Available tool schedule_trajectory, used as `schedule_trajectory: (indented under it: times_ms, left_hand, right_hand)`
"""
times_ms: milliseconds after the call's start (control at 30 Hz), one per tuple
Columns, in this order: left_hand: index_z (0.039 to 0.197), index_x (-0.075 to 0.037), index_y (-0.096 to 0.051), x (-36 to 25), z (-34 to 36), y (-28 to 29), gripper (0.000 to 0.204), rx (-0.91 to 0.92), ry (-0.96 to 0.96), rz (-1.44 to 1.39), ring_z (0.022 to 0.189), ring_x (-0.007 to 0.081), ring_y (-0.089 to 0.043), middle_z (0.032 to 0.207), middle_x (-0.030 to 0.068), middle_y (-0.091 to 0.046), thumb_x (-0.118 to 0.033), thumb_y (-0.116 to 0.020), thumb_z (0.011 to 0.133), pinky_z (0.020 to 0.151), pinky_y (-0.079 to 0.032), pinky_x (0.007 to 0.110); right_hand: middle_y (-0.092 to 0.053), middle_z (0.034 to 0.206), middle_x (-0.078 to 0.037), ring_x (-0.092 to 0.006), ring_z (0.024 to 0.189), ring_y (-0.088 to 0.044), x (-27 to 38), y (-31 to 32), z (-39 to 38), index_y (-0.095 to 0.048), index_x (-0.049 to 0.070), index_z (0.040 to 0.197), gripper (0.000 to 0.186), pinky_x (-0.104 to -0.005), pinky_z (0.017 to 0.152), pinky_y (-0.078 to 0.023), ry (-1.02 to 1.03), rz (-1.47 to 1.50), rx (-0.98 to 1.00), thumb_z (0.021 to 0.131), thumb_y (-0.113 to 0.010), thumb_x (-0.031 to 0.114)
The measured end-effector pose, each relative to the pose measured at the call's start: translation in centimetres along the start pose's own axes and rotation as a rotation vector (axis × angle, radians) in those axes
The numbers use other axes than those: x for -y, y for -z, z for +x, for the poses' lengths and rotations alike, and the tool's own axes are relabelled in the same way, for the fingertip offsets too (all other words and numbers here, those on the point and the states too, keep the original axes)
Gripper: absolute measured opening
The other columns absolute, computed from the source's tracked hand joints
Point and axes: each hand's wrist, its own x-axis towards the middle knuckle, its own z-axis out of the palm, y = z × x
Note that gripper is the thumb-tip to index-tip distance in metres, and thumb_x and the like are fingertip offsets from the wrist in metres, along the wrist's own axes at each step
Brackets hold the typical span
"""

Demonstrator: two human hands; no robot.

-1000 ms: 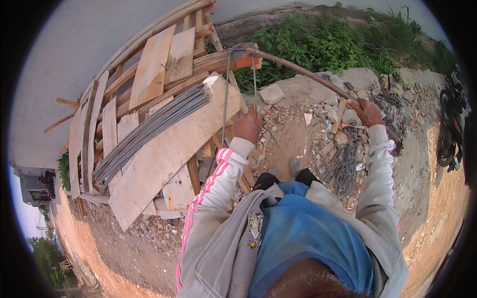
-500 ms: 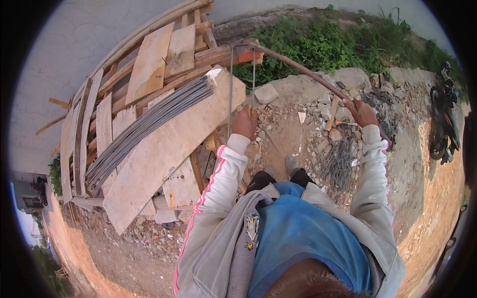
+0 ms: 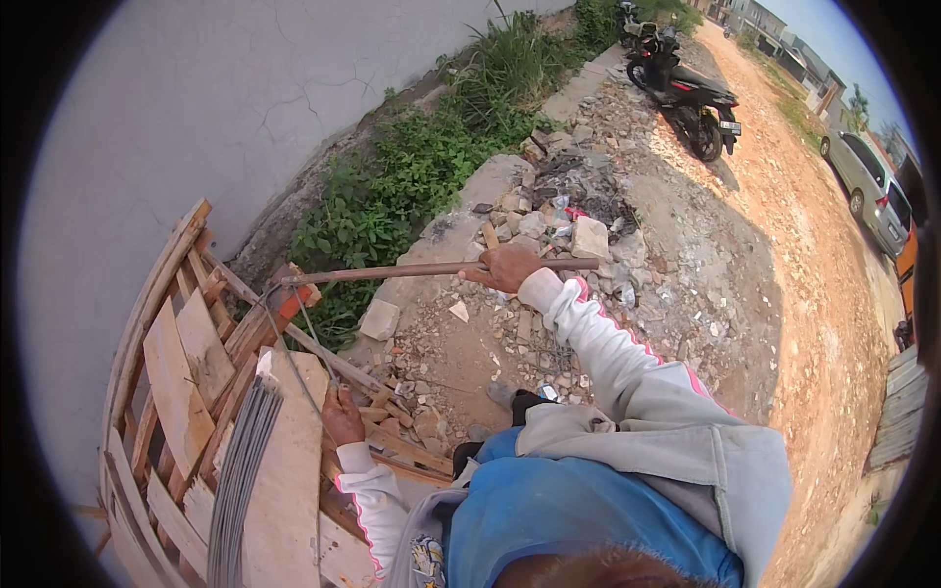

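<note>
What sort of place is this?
Probably an informal outdoor construction work area beside an unpaved orange-brown road: bundled thin grey metal rods, rough pale wooden boards and scattered grey stone rubble.

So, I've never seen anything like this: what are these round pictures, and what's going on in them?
There's no machine here, just a person's bare hands. Every picture comes from a wide camera worn on the head, looking down; its lens bends straight edges. The right hand holds a long brown bar, whose far end meets a thin bent rod. The left hand holds that rod lower down. On the left, a bundle of grey rods lies on wooden boards. Beyond the rubble stands a black motorbike.
</note>
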Motion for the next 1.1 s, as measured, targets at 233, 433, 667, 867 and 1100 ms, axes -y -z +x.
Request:
schedule_trajectory:
  times_ms: [233,433,667,867,1100]
  left_hand:
    - [0.091,0.008,-0.059,-0.7,-0.2,-1.3,0.028,-0.024,-0.044,0.058,0.08,0.0482,-0.057,0.082,0.0291,-0.059,-0.02,-0.056,0.096,0.074,-0.045,0.052]
    - [0.082,0.007,-0.054,-3.2,0.8,-1.7,0.031,-0.025,-0.019,-0.029,0.07,0.0416,-0.053,0.073,0.0245,-0.055,-0.022,-0.056,0.094,0.068,-0.043,0.049]
    - [0.076,0.001,-0.048,-1.7,0.6,-2.4,0.024,-0.079,0.27,-0.451,0.061,0.0129,-0.042,0.063,0.0048,-0.046,-0.016,-0.054,0.092,0.054,-0.035,0.034]
    - [0.084,0.0,-0.058,-7.9,2.0,-1.7,0.025,-0.177,0.122,-0.114,0.076,0.0474,-0.061,0.077,0.0266,-0.062,-0.023,-0.056,0.095,0.066,-0.047,0.052]
    - [0.089,0.001,-0.06,-14.7,3.2,1.2,0.026,-0.217,-0.03,-0.129,0.06,0.034,-0.058,0.069,0.0167,-0.06,-0.023,-0.056,0.099,0.059,-0.045,0.042]
  right_hand:
    - [-0.071,0.08,-0.018,-0.0379,0.082,-0.071,-2.4,-1.0,1.3,-0.075,0.011,0.097,0.054,-0.0516,0.074,-0.055,-0.006,-0.044,0.003,0.08,-0.07,0.063]
    - [-0.071,0.081,-0.015,-0.0375,0.082,-0.07,-4.5,0.5,3.5,-0.075,0.015,0.097,0.045,-0.0508,0.076,-0.055,0.028,-0.062,-0.056,0.082,-0.07,0.056]
    - [-0.071,0.082,-0.014,-0.0372,0.082,-0.069,1.1,4.6,5.8,-0.075,0.015,0.1,0.048,-0.0509,0.075,-0.051,0.133,0.182,-0.18,0.084,-0.068,0.059]
    - [-0.046,0.062,0.006,-0.0063,0.056,-0.044,9.3,-8.4,1.8,-0.056,0.007,0.073,0.039,-0.0286,0.05,-0.035,0.114,1.109,0.116,0.095,-0.072,0.037]
    - [-0.045,0.059,0.005,-0.0061,0.047,-0.041,15.5,-11.8,-2.2,-0.048,0.012,0.074,0.038,-0.0258,0.043,-0.034,0.038,1.634,0.241,0.099,-0.067,0.033]
